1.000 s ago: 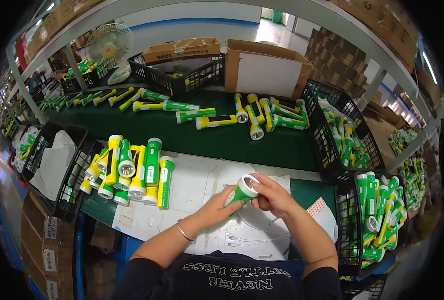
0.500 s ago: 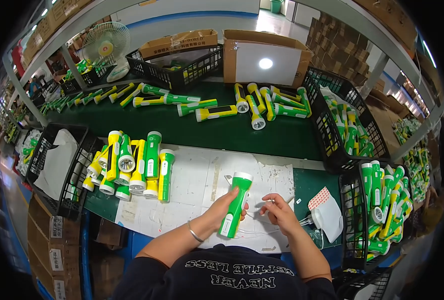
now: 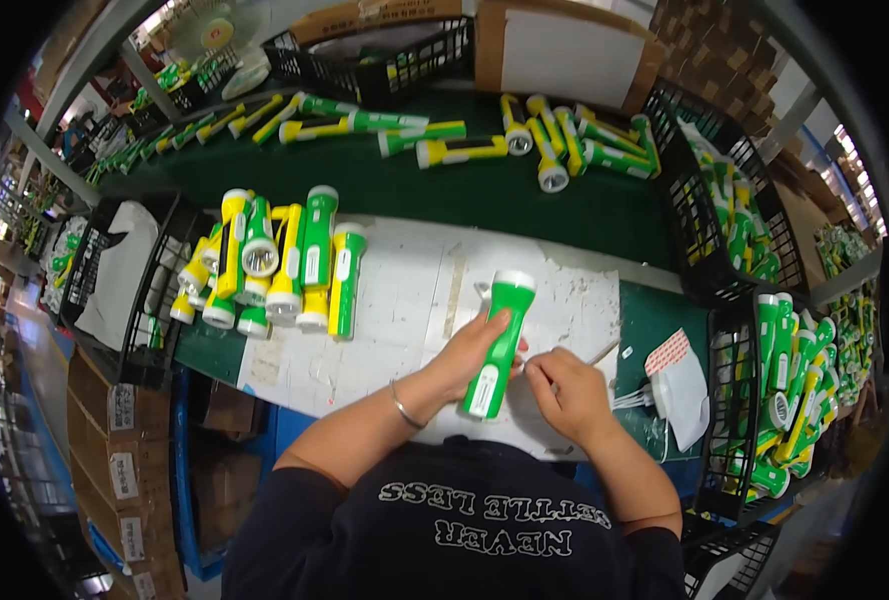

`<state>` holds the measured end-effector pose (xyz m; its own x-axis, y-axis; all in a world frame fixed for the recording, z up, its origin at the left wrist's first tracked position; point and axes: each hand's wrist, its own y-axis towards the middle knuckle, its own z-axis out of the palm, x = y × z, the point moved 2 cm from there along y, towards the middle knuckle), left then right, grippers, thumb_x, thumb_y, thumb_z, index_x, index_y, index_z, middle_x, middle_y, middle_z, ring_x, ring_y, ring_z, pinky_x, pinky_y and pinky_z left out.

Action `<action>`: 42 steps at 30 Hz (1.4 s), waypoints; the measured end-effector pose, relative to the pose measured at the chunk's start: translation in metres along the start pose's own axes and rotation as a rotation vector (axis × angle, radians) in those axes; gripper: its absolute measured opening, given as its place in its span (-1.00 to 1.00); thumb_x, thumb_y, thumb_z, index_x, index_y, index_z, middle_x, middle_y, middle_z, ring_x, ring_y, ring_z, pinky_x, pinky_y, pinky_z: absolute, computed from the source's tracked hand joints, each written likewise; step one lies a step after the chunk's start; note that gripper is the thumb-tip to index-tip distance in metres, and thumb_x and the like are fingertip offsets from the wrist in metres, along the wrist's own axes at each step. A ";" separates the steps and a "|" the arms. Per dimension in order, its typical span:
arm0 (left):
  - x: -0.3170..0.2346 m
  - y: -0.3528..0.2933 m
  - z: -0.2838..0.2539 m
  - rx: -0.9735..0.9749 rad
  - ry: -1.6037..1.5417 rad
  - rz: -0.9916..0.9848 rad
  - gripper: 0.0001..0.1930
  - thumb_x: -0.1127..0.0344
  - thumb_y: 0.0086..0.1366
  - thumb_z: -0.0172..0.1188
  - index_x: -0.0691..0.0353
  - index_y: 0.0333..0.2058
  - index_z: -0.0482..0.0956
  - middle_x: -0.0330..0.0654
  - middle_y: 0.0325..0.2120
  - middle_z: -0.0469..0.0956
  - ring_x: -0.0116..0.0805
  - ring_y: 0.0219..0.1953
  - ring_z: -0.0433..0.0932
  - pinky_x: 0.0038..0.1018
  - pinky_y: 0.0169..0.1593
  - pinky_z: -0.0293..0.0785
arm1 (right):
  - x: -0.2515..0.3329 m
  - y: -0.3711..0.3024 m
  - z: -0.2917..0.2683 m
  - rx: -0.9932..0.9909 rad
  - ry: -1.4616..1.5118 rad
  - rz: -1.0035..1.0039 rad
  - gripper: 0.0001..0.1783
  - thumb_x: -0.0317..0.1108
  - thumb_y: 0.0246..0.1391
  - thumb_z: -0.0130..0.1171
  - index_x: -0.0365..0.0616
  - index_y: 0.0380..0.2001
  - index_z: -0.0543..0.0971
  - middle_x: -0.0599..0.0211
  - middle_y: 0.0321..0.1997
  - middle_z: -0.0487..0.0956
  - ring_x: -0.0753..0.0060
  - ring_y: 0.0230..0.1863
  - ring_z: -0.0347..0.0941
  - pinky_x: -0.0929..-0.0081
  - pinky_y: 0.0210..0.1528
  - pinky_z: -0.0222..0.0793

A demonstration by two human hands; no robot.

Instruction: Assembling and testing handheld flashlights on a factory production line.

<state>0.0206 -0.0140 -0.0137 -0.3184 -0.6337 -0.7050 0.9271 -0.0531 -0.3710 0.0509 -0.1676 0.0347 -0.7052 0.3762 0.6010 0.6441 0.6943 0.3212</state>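
My left hand [image 3: 472,352] is closed around a green flashlight [image 3: 497,345] with a white head rim, tilted with its head pointing away from me. Close by its right side, my right hand [image 3: 570,392] has thumb and forefinger pinched together; whatever they hold, if anything, is too small to make out. Thin white cables [image 3: 629,400] lie to the right of that hand, running to a white adapter. Both hands are over the white work sheet [image 3: 394,300]. A pile of green and yellow flashlights [image 3: 282,262] is stacked on the left.
Black crates hold more flashlights: a right near crate [image 3: 729,440] and a right far crate [image 3: 699,250]. A black crate [image 3: 169,270] stands at left. Loose flashlights [image 3: 464,150] lie along the green bench behind. A cardboard box [image 3: 564,55] with a white panel stands at the back.
My right hand has moved in toward the flashlight and its fingers have closed to a pinch. The bright light spot on the box's white panel is gone. The whole view has shifted.
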 end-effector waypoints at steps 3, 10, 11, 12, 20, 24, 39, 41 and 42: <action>-0.009 0.001 0.006 -0.010 0.204 0.140 -0.61 0.01 0.32 -0.14 0.18 -0.07 0.23 -0.15 -0.38 0.41 -0.45 -0.45 0.42 -0.52 -0.37 0.42 | 0.014 0.010 -0.002 -0.004 -0.288 -0.161 -0.93 -0.37 -0.14 0.16 -0.07 -0.59 0.48 0.36 -0.63 0.38 0.29 -0.71 0.36 0.42 -0.69 0.24; 0.005 0.008 -0.011 0.041 0.483 0.400 -0.61 0.00 0.37 -0.33 0.21 -0.10 0.23 -0.20 -0.40 0.42 -0.51 -0.44 0.41 -0.56 -0.35 0.41 | 0.014 0.010 0.022 0.075 -0.425 -0.273 -0.84 -0.26 -0.13 0.15 -0.04 -0.62 0.42 0.40 -0.67 0.34 0.38 -0.75 0.33 0.45 -0.72 0.25; 0.005 0.006 -0.013 0.029 0.468 0.396 -0.60 -0.02 0.36 -0.35 0.20 -0.12 0.23 -0.19 -0.40 0.42 -0.51 -0.46 0.41 -0.56 -0.37 0.41 | 0.016 0.008 0.020 0.078 -0.421 -0.274 -0.84 -0.26 -0.13 0.15 -0.04 -0.62 0.42 0.40 -0.67 0.34 0.38 -0.75 0.33 0.45 -0.72 0.25; 0.004 0.005 -0.016 0.017 0.454 0.392 -0.59 -0.04 0.36 -0.36 0.19 -0.15 0.24 -0.19 -0.41 0.42 -0.50 -0.48 0.41 -0.57 -0.39 0.41 | 0.020 0.004 0.017 0.191 -0.322 -0.351 -0.84 -0.24 -0.13 0.14 -0.03 -0.62 0.42 0.38 -0.67 0.35 0.35 -0.75 0.34 0.43 -0.71 0.26; -0.023 0.001 -0.014 -0.030 0.020 0.249 -0.60 -0.01 0.34 -0.26 0.20 -0.07 0.21 -0.12 -0.38 0.43 -0.43 -0.47 0.44 -0.53 -0.40 0.43 | 0.028 0.002 0.024 0.111 0.000 -0.231 -0.69 -0.21 -0.23 0.29 -0.03 -0.72 0.36 0.36 -0.72 0.34 0.26 -0.74 0.28 0.43 -0.69 0.17; -0.018 -0.004 -0.004 -0.014 0.264 0.296 -0.64 0.16 0.26 0.02 0.24 -0.09 0.22 -0.16 -0.35 0.41 -0.48 -0.33 0.42 -0.54 -0.28 0.39 | 0.000 0.023 0.031 0.057 0.338 0.254 -0.60 -0.25 -0.15 0.27 -0.14 -0.75 0.25 0.32 -0.77 0.23 0.38 -0.73 0.15 0.42 -0.65 0.11; -0.035 -0.035 0.005 0.102 1.356 0.424 -0.53 0.17 0.16 0.07 0.31 -0.04 0.21 0.13 -0.20 0.41 0.05 -0.23 0.46 -0.24 -0.17 0.40 | -0.032 0.038 -0.015 0.373 0.660 0.407 -0.37 -0.26 -0.14 0.30 -0.20 0.01 0.32 0.40 -0.44 0.46 0.69 -0.41 0.28 0.70 -0.38 0.21; -0.034 -0.037 0.006 0.115 1.357 0.392 -0.53 0.18 0.15 0.07 0.31 -0.04 0.22 0.13 -0.17 0.40 0.06 -0.23 0.46 -0.24 -0.17 0.40 | -0.037 0.035 -0.012 0.367 0.720 0.411 -0.36 -0.26 -0.16 0.32 -0.21 0.01 0.31 0.42 -0.45 0.44 0.71 -0.44 0.26 0.71 -0.43 0.17; -0.034 -0.038 0.006 0.104 1.379 0.399 -0.53 0.18 0.15 0.08 0.29 -0.04 0.22 0.11 -0.18 0.40 0.04 -0.23 0.46 -0.25 -0.18 0.41 | -0.037 0.034 -0.013 0.374 0.735 0.407 -0.36 -0.29 -0.16 0.33 -0.19 0.01 0.31 0.44 -0.45 0.44 0.73 -0.45 0.25 0.74 -0.45 0.13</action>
<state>-0.0025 0.0046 0.0276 0.0831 0.6159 -0.7835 0.9891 -0.1466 -0.0103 0.1033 -0.1657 0.0326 0.0033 0.2397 0.9708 0.5731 0.7952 -0.1983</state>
